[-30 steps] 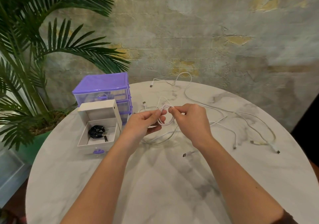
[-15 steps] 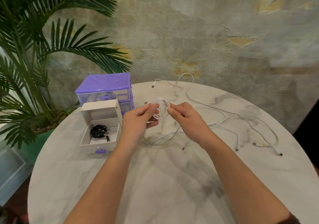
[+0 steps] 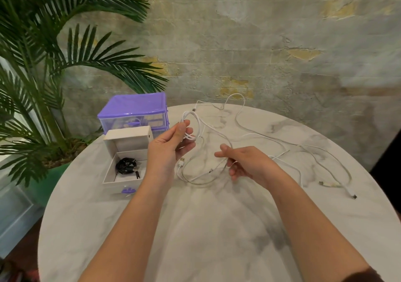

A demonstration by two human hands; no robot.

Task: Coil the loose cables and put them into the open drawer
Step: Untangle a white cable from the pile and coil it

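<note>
My left hand (image 3: pixel 171 145) pinches a small coil of white cable (image 3: pixel 192 125) above the table, just right of the open white drawer (image 3: pixel 127 162). The cable's loose tail runs down in a loop to my right hand (image 3: pixel 245 164), whose fingers curl loosely round the strand. A USB plug (image 3: pixel 181 162) hangs under my left hand. A coiled black cable (image 3: pixel 127 165) lies inside the drawer. More loose white cables (image 3: pixel 303 151) sprawl across the right half of the table, with plug ends (image 3: pixel 327 183) near its right edge.
A purple drawer unit (image 3: pixel 133 113) stands behind the drawer at the round marble table's (image 3: pixel 206 227) back left. A palm plant (image 3: pixel 54 75) in a green pot fills the left side. A rough plaster wall is behind.
My hands have drawn apart: the left one has lifted the coil up and leftward, the right one has slid down and right along the cable's tail.
</note>
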